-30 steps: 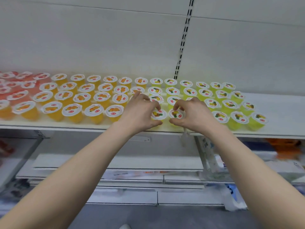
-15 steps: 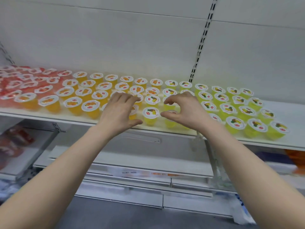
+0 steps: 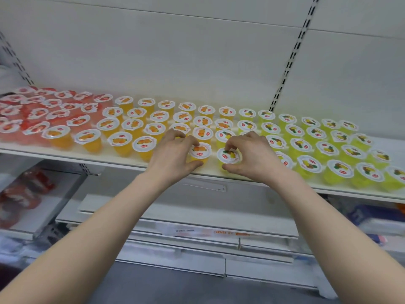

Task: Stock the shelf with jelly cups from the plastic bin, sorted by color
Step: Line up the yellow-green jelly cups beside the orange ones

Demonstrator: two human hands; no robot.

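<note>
**Jelly cups [image 3: 158, 116] are meeting at the orange-yellow seam, one in each hand**

Both hands are working the front row of the shelf [image 3: 98, 158], side by side and close together. The left hand [image 3: 173, 156] is gripping an orange cup [image 3: 199, 151], with its fingers curled over the far side of the lid and its thumb hooking the near wall. The right hand [image 3: 252, 159] is pinching a yellow cup [image 3: 229, 155] the same way, fingertips on the rim and thumb low in front. Each cup is lying just ahead of its own hand, toward the other hand, so neither arm is needing to cross over.

Both cups are standing upright with their lids up, apart from each other by a narrow gap. That gap is falling right where the orange rows are giving way to the yellow ones, so it looks like final squaring-up of the two colour blocks.

The tight side is the front. Both cups are sitting just beside the shelf lip, with the thumbs hanging over it, so any pull toward the body is risking a drop onto the lower shelf [image 3: 197, 216]. Behind them the rows are packed close. The red cups [image 3: 37, 113] are filling the far left and the green-yellow cups [image 3: 328, 150] the right. Bare shelf is showing only at the far right back. The plastic bin is not in view.
</note>
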